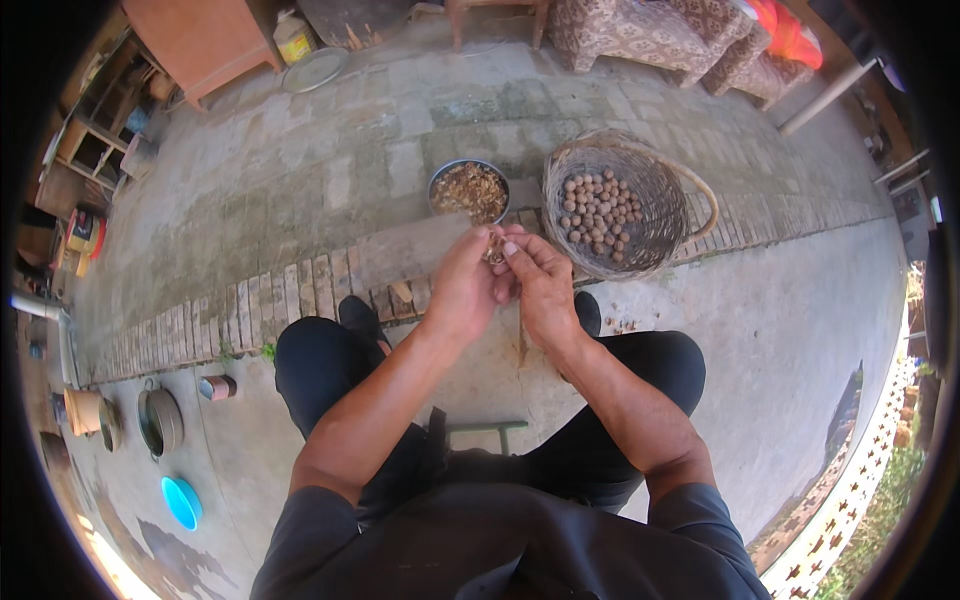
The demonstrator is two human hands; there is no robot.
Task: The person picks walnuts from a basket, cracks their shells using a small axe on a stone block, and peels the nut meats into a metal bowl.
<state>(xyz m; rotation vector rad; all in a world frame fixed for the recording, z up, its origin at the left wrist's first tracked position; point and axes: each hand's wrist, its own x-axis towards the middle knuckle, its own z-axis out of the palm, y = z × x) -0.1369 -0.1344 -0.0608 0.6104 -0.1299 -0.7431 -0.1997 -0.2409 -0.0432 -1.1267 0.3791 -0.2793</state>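
Between my two hands is a cracked walnut, its broken inside facing up. My left hand grips it from the left, and the thumb and fingers of my right hand press on it from the right. Just beyond my fingertips sits a round metal bowl holding walnut pieces. To the right stands a wicker basket with a hooped handle, and whole walnuts lie in its bottom. Partly behind my left hand is a flat board.
A short wooden piece pokes out below the board. Shell bits lie on the concrete by my right shoe. A brick-edged step crosses in front of me. At left are a blue basin, a metal pot and a can.
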